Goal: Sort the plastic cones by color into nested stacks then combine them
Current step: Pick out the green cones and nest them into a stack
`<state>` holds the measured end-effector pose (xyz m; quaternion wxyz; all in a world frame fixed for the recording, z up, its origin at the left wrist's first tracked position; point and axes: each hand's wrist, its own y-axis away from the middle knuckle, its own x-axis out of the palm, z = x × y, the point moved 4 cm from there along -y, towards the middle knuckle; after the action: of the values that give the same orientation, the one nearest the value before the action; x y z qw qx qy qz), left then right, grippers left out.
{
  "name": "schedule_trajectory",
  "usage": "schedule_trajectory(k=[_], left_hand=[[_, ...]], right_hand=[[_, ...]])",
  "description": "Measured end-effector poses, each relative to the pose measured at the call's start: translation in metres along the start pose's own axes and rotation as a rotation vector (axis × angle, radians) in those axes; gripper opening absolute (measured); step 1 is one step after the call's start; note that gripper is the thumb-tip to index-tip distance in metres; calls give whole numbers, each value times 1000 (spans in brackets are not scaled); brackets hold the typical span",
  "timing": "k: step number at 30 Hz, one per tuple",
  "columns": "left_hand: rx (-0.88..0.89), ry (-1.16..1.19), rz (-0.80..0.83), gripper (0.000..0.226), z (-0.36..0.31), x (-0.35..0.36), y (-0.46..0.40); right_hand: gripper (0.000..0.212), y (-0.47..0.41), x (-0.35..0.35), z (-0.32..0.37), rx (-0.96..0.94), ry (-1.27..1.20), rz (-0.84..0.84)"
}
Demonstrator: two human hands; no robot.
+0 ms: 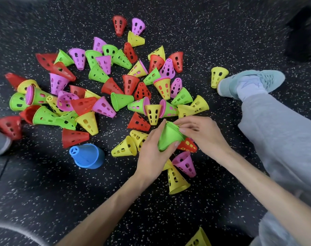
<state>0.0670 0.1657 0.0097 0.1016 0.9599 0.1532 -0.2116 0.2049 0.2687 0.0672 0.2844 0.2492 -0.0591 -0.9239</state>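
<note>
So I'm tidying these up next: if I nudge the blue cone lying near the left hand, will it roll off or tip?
The blue cone lies on its side, so a nudge would probably roll it in a curve around its narrow end, not straight away. It looks like thin, hollow plastic, so likely light and easily shifted. The speckled floor looks rubbery, which may slow it.

Bare floor (44, 183) lies open near and left, below the blue cone (88, 156) — far of it, the scattered cones (105, 82) crowd the middle; a grey-trousered leg (279, 139) blocks the right.
</note>
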Motion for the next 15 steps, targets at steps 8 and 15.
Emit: schedule_trajectory(k=[8,15], left_hand=[[29,7,19,74,0,-2,-6],[147,-88,255,68,-14,-15,-48]], right_hand=[[30,2,6,0,75,10,128],[44,0,-5,2,114,116,-6]])
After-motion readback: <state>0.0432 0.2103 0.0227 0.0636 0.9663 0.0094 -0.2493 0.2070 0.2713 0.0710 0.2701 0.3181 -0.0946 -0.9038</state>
